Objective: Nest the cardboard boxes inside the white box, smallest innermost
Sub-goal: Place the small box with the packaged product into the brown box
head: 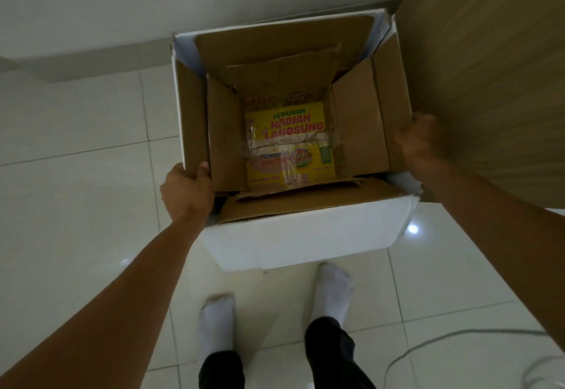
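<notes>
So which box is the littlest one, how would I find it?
Find the white box on the tiled floor, with one hand gripping a flap on each side. Inside it sit brown boxes, one within another. The littlest is the yellow tea box in the very middle, the only one with bright red and green writing.

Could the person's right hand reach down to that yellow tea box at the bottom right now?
Probably yes. The yellow tea box lies uncovered, with the cardboard flaps standing open above it. The right hand would first have to let go of the flap it grips.
</notes>
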